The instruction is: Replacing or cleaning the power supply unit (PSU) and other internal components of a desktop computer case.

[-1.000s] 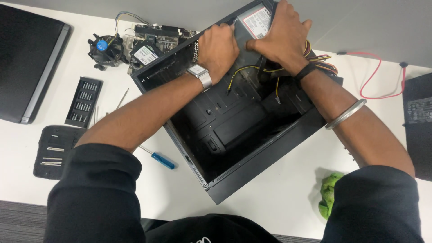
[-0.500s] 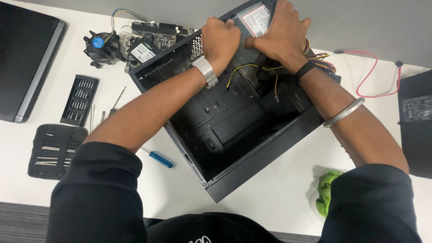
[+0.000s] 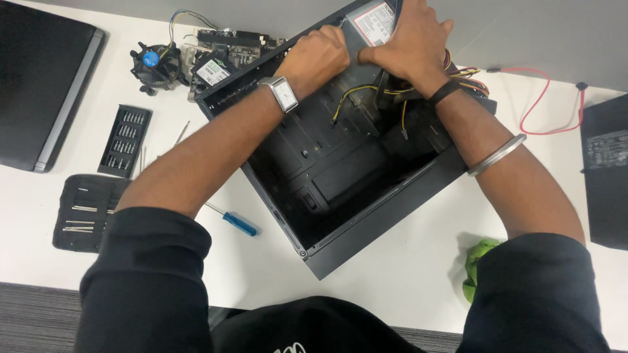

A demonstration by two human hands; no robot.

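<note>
An open black computer case (image 3: 340, 248) lies on its side on the white table (image 3: 392, 287). At its far corner sits a grey power supply box (image 3: 374, 23) with a white label. My left hand (image 3: 317, 59), a square watch on the wrist, grips the box's near left edge. My right hand (image 3: 409, 42), with a black band and a metal bangle on the arm, presses on the box from the right. Yellow and black cables (image 3: 366, 95) trail from the box into the case.
A cooler fan (image 3: 152, 64) and a circuit board (image 3: 226, 52) lie at the back left. A bit holder (image 3: 124, 140), a black tool pouch (image 3: 82, 212) and a blue-handled screwdriver (image 3: 235, 222) lie left of the case. A red cable (image 3: 549, 111), dark panels and a green cloth (image 3: 477, 258) are around.
Both hands stay on the power supply box, and the view has shifted slightly. The left hand has closed tighter on the box's edge.
</note>
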